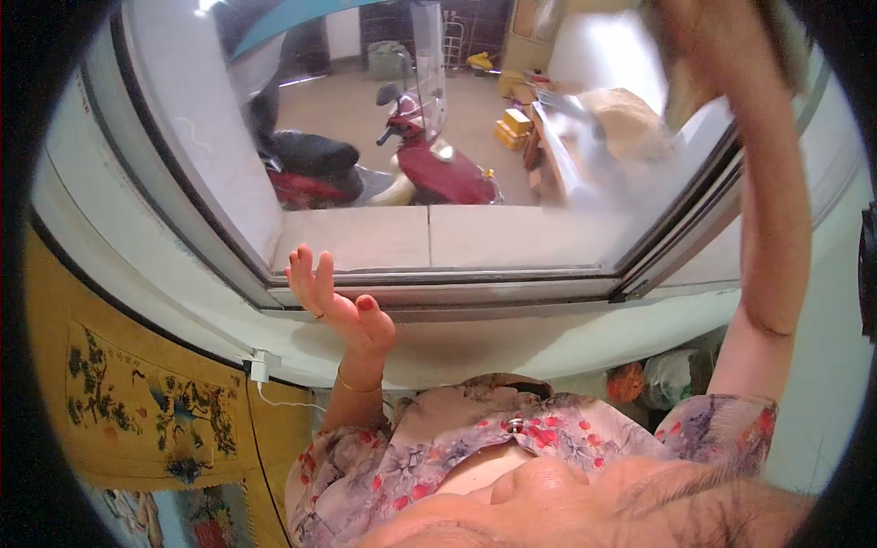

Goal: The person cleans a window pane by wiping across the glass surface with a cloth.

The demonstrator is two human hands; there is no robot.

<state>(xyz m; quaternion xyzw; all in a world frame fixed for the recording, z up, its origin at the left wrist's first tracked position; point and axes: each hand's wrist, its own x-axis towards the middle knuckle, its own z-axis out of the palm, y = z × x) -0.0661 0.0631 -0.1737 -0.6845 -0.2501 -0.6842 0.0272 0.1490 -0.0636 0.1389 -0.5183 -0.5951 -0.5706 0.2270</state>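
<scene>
My left hand (354, 320) is raised in front of the lower window frame (475, 290). Its fingers are spread and it holds nothing; I cannot tell whether it touches the frame. A thin bangle (359, 387) circles that wrist. My right arm reaches up along the right side of the window, and my right hand (711, 57) is over the upper right of the glass. Motion smears its fingers. Something dark and blurred beside it is too unclear to name. A whitish haze shows on the pane near that hand.
Through the glass a red scooter (448, 173) stands on a floor, with yellow boxes (513, 126) and a cluttered table right of it. A white plug (260, 365) with a cable is at the lower left, beside a yellow picture panel (151, 402). Bags (676, 376) lie below the sill.
</scene>
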